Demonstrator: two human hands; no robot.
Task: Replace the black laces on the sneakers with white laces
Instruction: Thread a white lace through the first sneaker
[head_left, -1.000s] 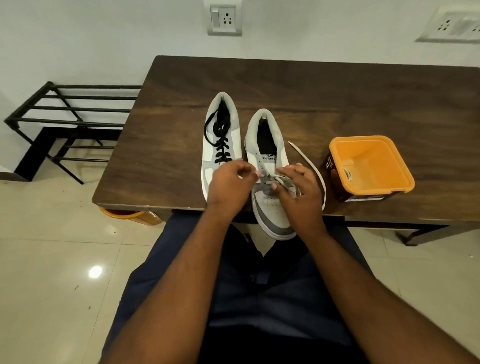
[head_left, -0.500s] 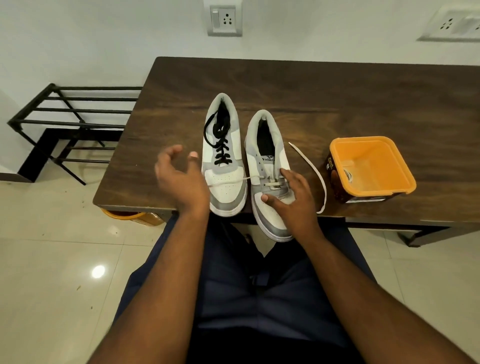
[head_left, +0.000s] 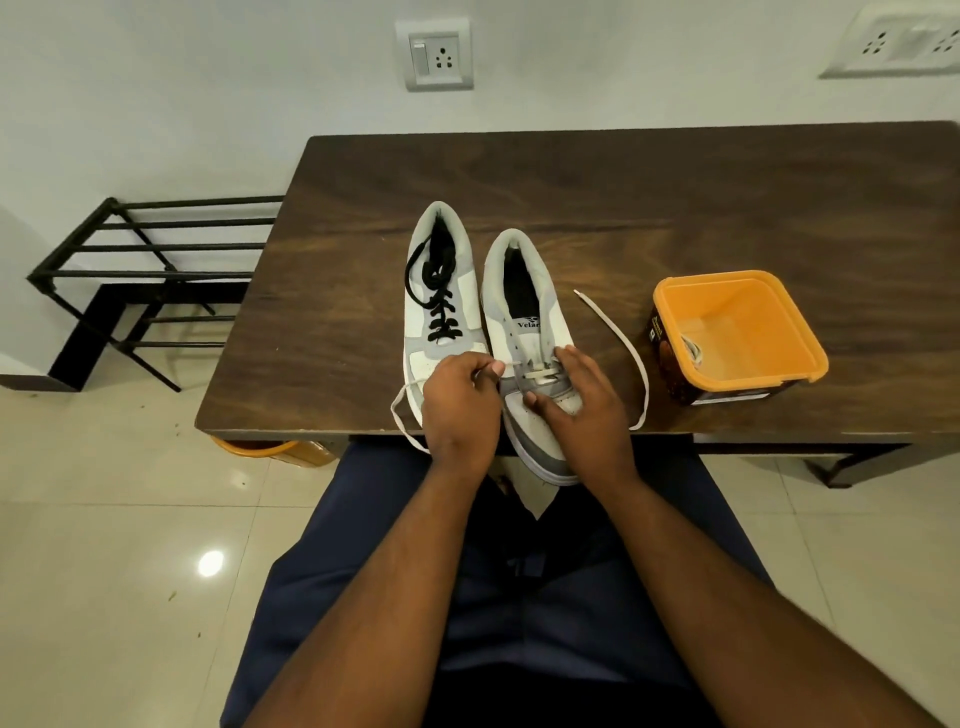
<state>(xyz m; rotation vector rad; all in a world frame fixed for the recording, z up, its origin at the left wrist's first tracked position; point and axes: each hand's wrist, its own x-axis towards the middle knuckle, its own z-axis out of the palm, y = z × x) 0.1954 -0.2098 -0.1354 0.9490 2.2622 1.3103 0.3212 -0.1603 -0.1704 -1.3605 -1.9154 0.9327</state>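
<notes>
Two grey-and-white sneakers stand side by side near the front edge of the dark wooden table. The left sneaker keeps its black lace. The right sneaker has a white lace threaded through its lowest eyelets, one end trailing right across the table, the other looping left off the table edge. My left hand pinches the left part of the white lace beside the eyelets. My right hand rests on the right sneaker's toe, fingers and thumb spread over it.
An orange square tub sits right of the sneakers with a bit of lace inside. A black metal rack stands on the floor at the left. An orange bucket shows under the table's front left corner.
My left hand, which had pulled the lace out to the left, has come back to the right sneaker's eyelets. The slack lace now loops off the table edge. My right hand stays on the toe.
</notes>
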